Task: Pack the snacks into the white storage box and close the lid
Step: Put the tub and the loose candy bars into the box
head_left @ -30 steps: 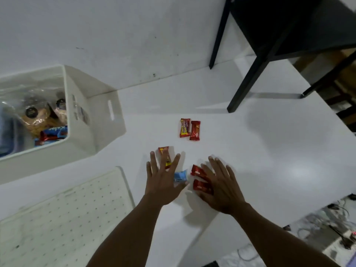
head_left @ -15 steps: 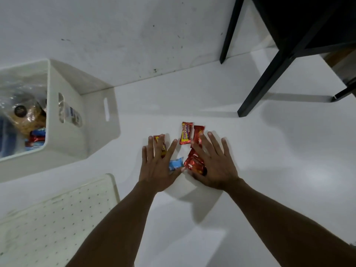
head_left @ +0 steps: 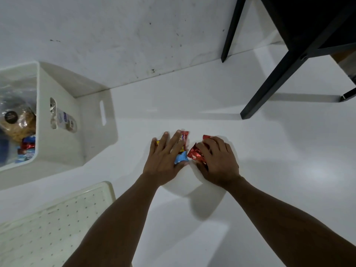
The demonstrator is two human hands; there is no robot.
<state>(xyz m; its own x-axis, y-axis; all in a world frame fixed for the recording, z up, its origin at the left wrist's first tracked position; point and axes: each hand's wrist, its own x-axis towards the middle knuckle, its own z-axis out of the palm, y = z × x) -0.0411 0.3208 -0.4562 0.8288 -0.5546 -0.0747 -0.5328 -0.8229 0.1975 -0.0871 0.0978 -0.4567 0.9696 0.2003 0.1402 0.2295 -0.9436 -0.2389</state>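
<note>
Tabletop (head_left: 269,170), white and glossy, fills most of what we see, with a black frame (head_left: 273,78) standing on it at two o'clock. At nine o'clock sits the white storage box (head_left: 63,143), open, already holding a bagged snack and a few small wrappers. Its perforated lid (head_left: 54,218) lies flat at seven o'clock, well apart from the box rim.

At the centre our two hands press down on the last loose sweets. A second ago these were scattered in a loose spread, two of them lying apart further up the table; now we have swept them all together into one cluster, so we judge one scoop should carry them to the box.

Our left hand (head_left: 165,160) lies flat, fingers spread wide, gripping nothing; it covers a yellow wrapper (head_left: 157,143) and a red and yellow wrapper (head_left: 184,138), with a blue wrapper (head_left: 181,158) against the thumb. Our right hand (head_left: 217,160) is half curled, fingertips bent over crinkled red wrappers (head_left: 194,154), pinning them rather than lifting. The two hands sit just beside each other, almost touching.
</note>
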